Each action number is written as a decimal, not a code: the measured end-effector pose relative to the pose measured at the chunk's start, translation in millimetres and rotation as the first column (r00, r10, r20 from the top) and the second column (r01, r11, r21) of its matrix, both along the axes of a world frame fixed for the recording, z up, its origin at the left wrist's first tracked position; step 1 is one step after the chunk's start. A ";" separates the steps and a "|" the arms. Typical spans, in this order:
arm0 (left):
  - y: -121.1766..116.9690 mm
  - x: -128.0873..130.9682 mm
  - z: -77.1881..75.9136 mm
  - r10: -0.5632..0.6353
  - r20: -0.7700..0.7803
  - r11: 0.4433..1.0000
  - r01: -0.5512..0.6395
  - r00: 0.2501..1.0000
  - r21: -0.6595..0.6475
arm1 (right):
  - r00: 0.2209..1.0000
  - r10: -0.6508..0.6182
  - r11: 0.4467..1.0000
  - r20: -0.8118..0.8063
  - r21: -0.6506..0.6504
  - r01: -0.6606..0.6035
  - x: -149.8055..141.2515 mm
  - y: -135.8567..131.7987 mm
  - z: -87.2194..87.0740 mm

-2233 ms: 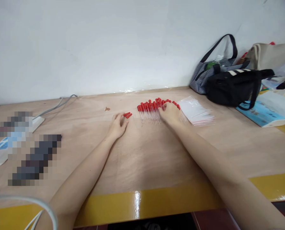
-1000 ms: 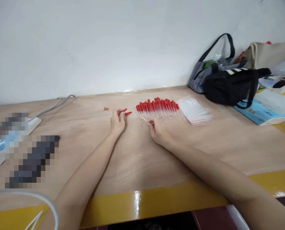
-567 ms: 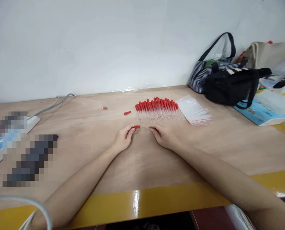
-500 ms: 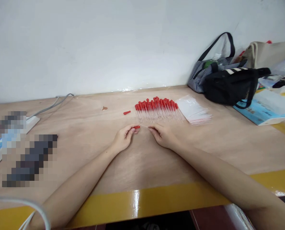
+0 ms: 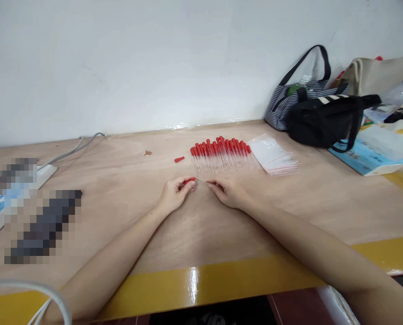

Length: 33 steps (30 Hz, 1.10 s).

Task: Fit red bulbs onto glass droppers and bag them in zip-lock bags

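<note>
My left hand [image 5: 177, 193] is closed in a pinch on a red rubber dropper bulb [image 5: 189, 180], its open end pointing right. Between thumb and fingers of my right hand [image 5: 225, 191] is a thin clear dropper tube [image 5: 200, 179], held almost level. The tube's left end meets the mouth of the bulb; whether it sits inside is too small to tell. Just beyond my hands lies a row of droppers [image 5: 221, 146] with red bulbs at the far end and clear tubes toward me. One loose red bulb [image 5: 179, 159] rests left of that row.
Clear plastic bags [image 5: 275, 155] lie stacked right of the droppers. A striped bag [image 5: 279, 106], a black bag [image 5: 323, 122] and a blue packet [image 5: 367, 158] occupy the right. A power strip [image 5: 47, 173] and grey cable [image 5: 69, 151] are leftward. Yellow tape [image 5: 221, 280] edges the table.
The bulb in my left hand has tilted, and the gap between it and the tube has closed. My right hand has shifted slightly left. The droppers on the table have not moved.
</note>
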<state>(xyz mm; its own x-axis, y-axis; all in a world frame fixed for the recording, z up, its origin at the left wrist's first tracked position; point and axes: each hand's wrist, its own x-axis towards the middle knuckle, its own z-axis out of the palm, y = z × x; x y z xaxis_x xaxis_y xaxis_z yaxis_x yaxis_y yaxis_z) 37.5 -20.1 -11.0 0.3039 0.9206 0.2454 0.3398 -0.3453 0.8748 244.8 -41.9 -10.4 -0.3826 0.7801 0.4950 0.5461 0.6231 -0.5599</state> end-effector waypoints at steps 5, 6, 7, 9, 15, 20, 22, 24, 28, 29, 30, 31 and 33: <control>0.0 0.5 0.3 -0.003 0.006 1.000 0.003 1.000 0.011 | 0.999 0.028 0.999 0.035 -0.020 -0.027 0.1 1.0 -0.5; -0.6 0.3 0.9 -0.014 -0.007 1.000 0.014 1.000 0.022 | 0.998 0.027 1.000 0.054 -0.010 -0.026 1.1 1.7 -0.6; -1.4 0.0 1.5 -0.029 -0.022 0.999 0.029 0.999 0.030 | 0.997 0.024 1.000 0.073 0.004 -0.024 2.4 2.5 -0.4; -3.4 -0.8 2.8 -0.066 -0.061 0.997 0.068 0.996 0.035 | 0.993 0.017 0.999 0.115 0.033 -0.021 5.6 4.2 0.3; -9.1 -2.1 9.7 -0.156 -0.240 0.982 0.177 0.958 0.067 | 0.967 -0.007 0.993 0.256 0.113 -0.023 11.0 4.1 6.0; -10.9 -0.7 14.4 -0.145 -0.311 0.976 0.188 0.939 0.113 | 0.943 -0.070 0.985 0.325 0.171 0.014 4.4 0.0 8.0; -11.2 -0.1 15.1 -0.130 -0.322 0.976 0.178 0.938 0.126 | 0.935 -0.084 0.986 0.345 0.165 0.027 1.2 -0.7 8.2; -11.1 0.2 15.6 -0.122 -0.338 0.973 0.180 0.933 0.145 | 0.927 -0.079 0.988 0.366 0.152 0.023 -1.4 -0.6 8.4; -10.3 0.3 16.3 -0.152 -0.377 0.958 0.230 0.914 0.172 | 0.918 -0.060 0.992 0.393 0.122 0.012 -4.4 0.0 9.0; -10.2 0.3 16.3 -0.158 -0.382 0.955 0.240 0.910 0.175 | 0.918 -0.057 0.993 0.393 0.118 0.011 -4.9 0.2 9.3; -10.1 0.4 16.2 -0.164 -0.387 0.953 0.247 0.907 0.177 | 0.918 -0.054 0.993 0.392 0.115 0.009 -5.3 0.3 9.9; -10.0 0.6 15.9 -0.166 -0.390 0.951 0.252 0.906 0.179 | 0.919 -0.052 0.993 0.391 0.116 0.007 -5.6 0.3 10.7; -9.3 1.2 14.8 -0.163 -0.387 0.951 0.249 0.908 0.185 | 0.915 -0.053 0.992 0.400 0.123 0.004 -5.8 0.2 13.3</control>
<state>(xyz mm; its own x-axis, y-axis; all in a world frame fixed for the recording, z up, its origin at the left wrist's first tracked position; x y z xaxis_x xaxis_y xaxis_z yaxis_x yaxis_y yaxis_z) 38.8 -29.4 3.7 0.5881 0.7608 0.2743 0.5177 -0.6147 0.5951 239.0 -41.8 2.9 -0.5466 0.7397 0.3925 0.7282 0.6513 -0.2134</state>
